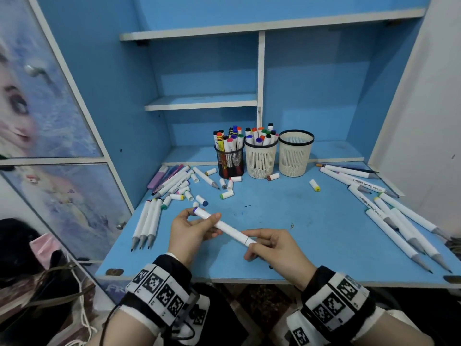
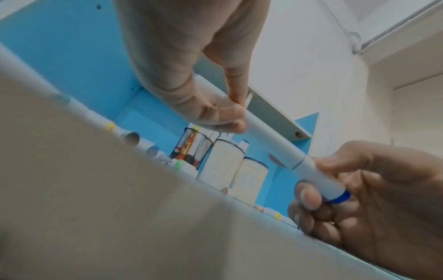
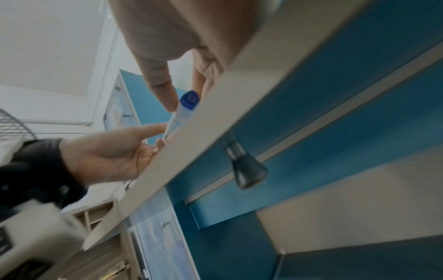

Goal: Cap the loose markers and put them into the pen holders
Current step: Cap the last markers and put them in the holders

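Held above desk [image 1: 324, 221]: capped marker [image 1: 224, 226], left hand [image 1: 192, 231] grip curled round one end, right hand [image 1: 272, 248] grip pinching the other.

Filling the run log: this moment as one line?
left hand: grips marker | right hand: grips its cap end | third holder: empty

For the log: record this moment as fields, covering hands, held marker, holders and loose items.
left hand: grips marker's far end
right hand: grips the near cap
marker: white, blue-ended, capped at both ends, above the desk
black mesh holder: full
middle cream holder: full
right cream holder: no markers showing
loose caps: scattered mid-desk
uncapped markers: both sides
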Demonstrator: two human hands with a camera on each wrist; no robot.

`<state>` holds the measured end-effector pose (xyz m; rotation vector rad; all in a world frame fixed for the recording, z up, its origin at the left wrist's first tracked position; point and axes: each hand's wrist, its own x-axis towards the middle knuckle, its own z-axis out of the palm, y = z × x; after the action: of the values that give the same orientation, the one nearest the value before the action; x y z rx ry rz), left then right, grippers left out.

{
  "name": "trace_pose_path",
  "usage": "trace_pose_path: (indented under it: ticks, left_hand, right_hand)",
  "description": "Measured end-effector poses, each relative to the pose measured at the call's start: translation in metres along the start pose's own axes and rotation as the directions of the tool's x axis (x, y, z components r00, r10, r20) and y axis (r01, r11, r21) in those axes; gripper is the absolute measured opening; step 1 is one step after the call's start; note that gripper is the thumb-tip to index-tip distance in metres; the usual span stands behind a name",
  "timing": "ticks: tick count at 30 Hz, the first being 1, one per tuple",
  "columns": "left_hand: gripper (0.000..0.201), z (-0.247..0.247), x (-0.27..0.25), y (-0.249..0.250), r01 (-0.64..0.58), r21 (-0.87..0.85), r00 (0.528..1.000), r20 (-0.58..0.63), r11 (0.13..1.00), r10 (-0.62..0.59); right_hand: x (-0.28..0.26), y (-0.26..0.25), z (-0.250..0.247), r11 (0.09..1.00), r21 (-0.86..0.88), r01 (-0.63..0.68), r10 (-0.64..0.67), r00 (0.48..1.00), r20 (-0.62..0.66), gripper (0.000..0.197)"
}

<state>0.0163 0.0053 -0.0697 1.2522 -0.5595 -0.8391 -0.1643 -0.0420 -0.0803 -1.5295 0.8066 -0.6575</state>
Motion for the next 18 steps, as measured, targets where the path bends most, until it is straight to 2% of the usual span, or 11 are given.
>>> trace_pose_path:
  ticks: [2,5,7,9,12,13,15,16,18]
  left_hand:
    - [0.044,0.006,-0.002,0.015,-0.063,0.067,0.998,0.032,0.996,0.061]
    - [0.042,0.019,-0.004,0.04,-0.192,0.298,0.969,0.207,0.935,0.133]
    - [0.036,0.026,-0.001,0.057,-0.257,0.42,0.94,0.317,0.871,0.124]
    - [0.027,0.027,0.006,0.071,-0.285,0.49,0.922,0.376,0.824,0.095]
    - [0.023,0.017,0.026,0.086,-0.28,0.579,0.927,0.371,0.766,0.058]
    - [0.022,0.01,0.035,0.089,-0.281,0.61,0.933,0.354,0.741,0.062]
    - [0.02,-0.007,0.055,0.092,-0.266,0.69,0.952,0.297,0.674,0.072]
    - [0.019,-0.018,0.066,0.092,-0.251,0.753,0.963,0.261,0.608,0.074]
    - [0.018,-0.04,0.087,0.091,-0.187,0.907,0.982,0.178,0.378,0.059]
  right_hand:
    - [0.002,-0.006,0.002,1.0,0.006,-0.003,0.002,0.999,0.039,0.023]
    - [0.009,-0.016,0.005,0.999,-0.023,0.038,-0.037,0.996,0.08,0.015]
    - [0.015,-0.026,0.004,0.995,-0.041,0.085,-0.082,0.993,0.082,0.012]
    - [0.023,-0.038,0.001,0.99,-0.076,0.115,-0.109,0.991,0.08,0.016]
    - [0.035,-0.055,-0.007,0.973,-0.191,0.133,-0.127,0.991,0.041,0.011]
    - [0.039,-0.061,-0.011,0.966,-0.219,0.138,-0.137,0.99,0.022,0.006]
    - [0.051,-0.071,-0.021,0.95,-0.268,0.157,-0.171,0.985,-0.029,0.009]
    - [0.057,-0.076,-0.027,0.942,-0.294,0.162,-0.189,0.98,-0.065,0.01]
    - [0.071,-0.086,-0.041,0.921,-0.351,0.169,-0.227,0.965,-0.132,0.026]
